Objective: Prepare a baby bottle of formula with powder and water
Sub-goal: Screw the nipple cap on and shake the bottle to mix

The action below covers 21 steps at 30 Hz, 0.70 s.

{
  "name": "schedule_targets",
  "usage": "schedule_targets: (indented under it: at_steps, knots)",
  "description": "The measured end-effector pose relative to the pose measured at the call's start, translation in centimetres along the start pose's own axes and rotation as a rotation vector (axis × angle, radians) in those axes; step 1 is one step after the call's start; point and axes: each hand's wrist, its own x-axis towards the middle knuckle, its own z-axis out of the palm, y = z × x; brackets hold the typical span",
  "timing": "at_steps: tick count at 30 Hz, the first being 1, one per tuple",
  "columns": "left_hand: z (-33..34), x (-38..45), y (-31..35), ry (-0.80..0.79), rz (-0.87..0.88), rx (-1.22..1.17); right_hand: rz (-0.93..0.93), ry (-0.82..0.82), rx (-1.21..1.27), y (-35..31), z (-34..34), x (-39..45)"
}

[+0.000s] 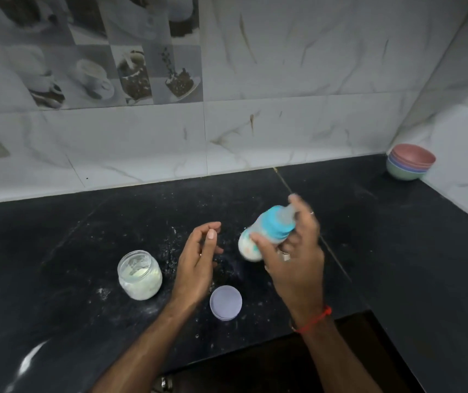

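Note:
My right hand (298,251) grips a baby bottle (267,231) with a blue collar and clear cap, held tilted above the black counter; the bottle is motion-blurred and holds whitish liquid. My left hand (198,259) hovers just left of it with fingers relaxed, holding nothing. An open clear jar of white powder (139,275) stands on the counter to the left of my left hand. The jar's pale lilac lid (225,302) lies flat on the counter between my forearms.
White powder is scattered over the black counter (85,251) around the jar and hands. A stack of coloured bowls (410,161) sits in the far right corner against the tiled wall. The counter's front edge steps back at lower right.

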Motion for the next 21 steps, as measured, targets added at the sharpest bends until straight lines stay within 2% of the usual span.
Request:
schedule_targets:
  at_steps: [2, 3, 6, 7, 10, 11, 12, 14, 15, 17, 19, 21]
  knots:
    - [0.0, 0.0, 0.0, 0.01, -0.018, -0.007, -0.115, 0.11, 0.025, 0.2, 0.0, 0.3]
    - [0.1, 0.0, 0.1, 0.013, -0.023, -0.009, -0.109, 0.087, 0.005, 0.3, 0.2, 0.2]
    - [0.2, 0.0, 0.2, -0.005, 0.003, 0.001, 0.068, -0.213, -0.135, 0.9, 0.4, -0.6]
    - [0.2, -0.1, 0.2, -0.012, 0.019, 0.007, 0.068, -0.202, -0.118, 0.9, 0.2, -0.7]
    - [0.2, -0.1, 0.3, -0.005, 0.023, 0.009, -0.041, 0.074, 0.043, 0.6, -0.2, -0.2]
    - [0.2, 0.0, 0.3, 0.002, 0.015, 0.008, -0.081, 0.107, 0.046, 0.9, -0.2, -0.1]
    - [0.3, 0.0, 0.2, 0.003, 0.004, 0.006, -0.083, 0.065, -0.009, 1.0, -0.1, -0.2]
    - [0.5, -0.1, 0.3, -0.011, 0.001, 0.004, 0.084, -0.213, -0.136, 1.5, 0.2, -0.9]
    - [0.5, -0.2, 0.3, -0.02, 0.011, 0.009, 0.201, -0.297, -0.11, 1.7, 0.1, -1.4]
    - [0.5, -0.2, 0.4, -0.026, 0.027, 0.014, 0.352, -0.23, 0.097, 1.5, -0.1, -1.5]
    - [0.4, -0.2, 0.2, -0.026, 0.007, 0.007, 0.41, -0.108, 0.26, 1.1, -0.6, -0.7]
    - [0.4, -0.3, 0.0, -0.027, -0.015, 0.005, 0.467, -0.06, 0.414, 0.4, -0.9, 0.6]
